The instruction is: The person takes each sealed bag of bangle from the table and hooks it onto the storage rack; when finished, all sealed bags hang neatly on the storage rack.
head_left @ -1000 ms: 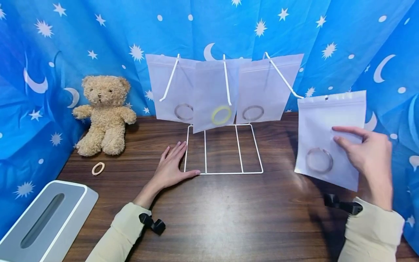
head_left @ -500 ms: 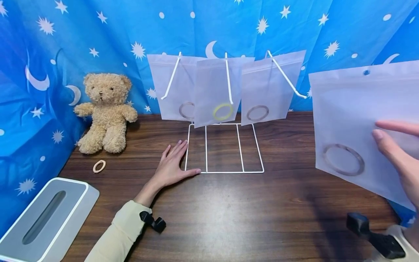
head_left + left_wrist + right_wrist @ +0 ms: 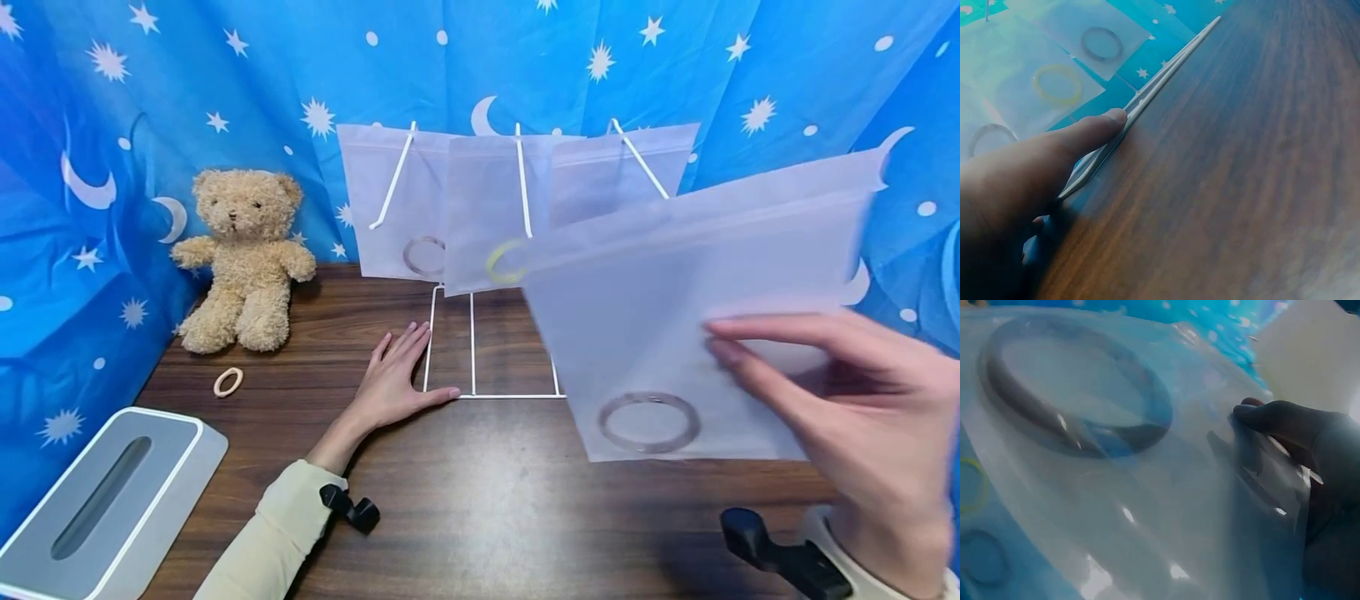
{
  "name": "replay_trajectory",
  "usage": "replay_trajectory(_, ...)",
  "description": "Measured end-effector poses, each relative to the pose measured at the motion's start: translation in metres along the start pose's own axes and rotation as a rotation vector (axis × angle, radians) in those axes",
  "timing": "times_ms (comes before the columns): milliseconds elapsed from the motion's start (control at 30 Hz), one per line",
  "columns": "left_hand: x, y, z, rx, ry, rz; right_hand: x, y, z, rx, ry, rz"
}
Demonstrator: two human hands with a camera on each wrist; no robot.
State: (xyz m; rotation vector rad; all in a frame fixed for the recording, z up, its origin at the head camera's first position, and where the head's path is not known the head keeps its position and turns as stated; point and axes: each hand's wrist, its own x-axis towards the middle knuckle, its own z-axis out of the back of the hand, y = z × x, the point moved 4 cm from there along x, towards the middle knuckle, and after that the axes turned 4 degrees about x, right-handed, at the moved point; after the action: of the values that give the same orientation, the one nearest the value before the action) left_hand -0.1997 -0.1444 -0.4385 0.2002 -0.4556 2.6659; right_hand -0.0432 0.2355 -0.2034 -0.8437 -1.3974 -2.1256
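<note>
My right hand [image 3: 862, 408] pinches a frosted zip bag [image 3: 675, 308] between thumb and fingers at its side. A dark bangle [image 3: 606, 421] shows in the bag's lower corner, seen close in the right wrist view. The bag is tilted in front of a white wire rack [image 3: 517, 397], covering its right part and a hook end. On the rack's hooks hang a left bag [image 3: 420, 200] with a dark bangle, a middle bag [image 3: 487, 192] with a yellow bangle [image 3: 493, 255], and a right bag [image 3: 588, 179], partly hidden. My left hand [image 3: 393, 375] lies with fingers spread at the rack base's front left corner.
A teddy bear [image 3: 243, 250] sits at the back left, with a small pale wooden ring [image 3: 217, 384] in front of it. A grey and white tissue box [image 3: 161, 450] stands at the front left. Blue star-patterned cloth [image 3: 540, 58] surrounds the table [image 3: 480, 508].
The right hand first carried the pinched bag nearer and to the right, then swung it left in front of the rack, tilting it. The left hand has stayed on the rack's base.
</note>
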Motion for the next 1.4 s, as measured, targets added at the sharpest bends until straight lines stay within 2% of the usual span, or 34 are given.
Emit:
replay_trajectory(33,0.000,0.000,0.000,0.000,0.000,0.000,0.003,-0.002,-0.009,0.088,0.025,0.051)
replay_trajectory(100,0.000,0.000,-0.001,-0.003,0.001,0.000,0.008,-0.003,-0.026,0.206,0.046,0.081)
replay_trajectory(200,0.001,0.000,0.000,-0.008,-0.004,-0.003,0.016,-0.007,-0.050,0.356,0.048,0.076)
replay_trajectory(300,0.001,0.000,0.000,-0.011,-0.001,-0.006,0.019,-0.013,-0.070,0.426,0.035,0.048)
replay_trajectory(467,0.002,0.001,-0.001,-0.011,0.001,-0.001,0.018,-0.029,-0.096,0.445,0.017,0.022)
replay_trajectory(633,0.002,0.001,-0.002,-0.010,-0.005,-0.002,0.016,-0.042,-0.108,0.461,0.001,0.007)
replay_trajectory(1133,0.000,0.002,-0.002,-0.022,-0.002,0.003,0.015,-0.054,-0.117,0.461,-0.005,-0.046)
replay_trajectory(1400,0.002,0.000,0.000,-0.015,0.003,-0.002,0.015,-0.058,-0.117,0.415,-0.007,-0.047)
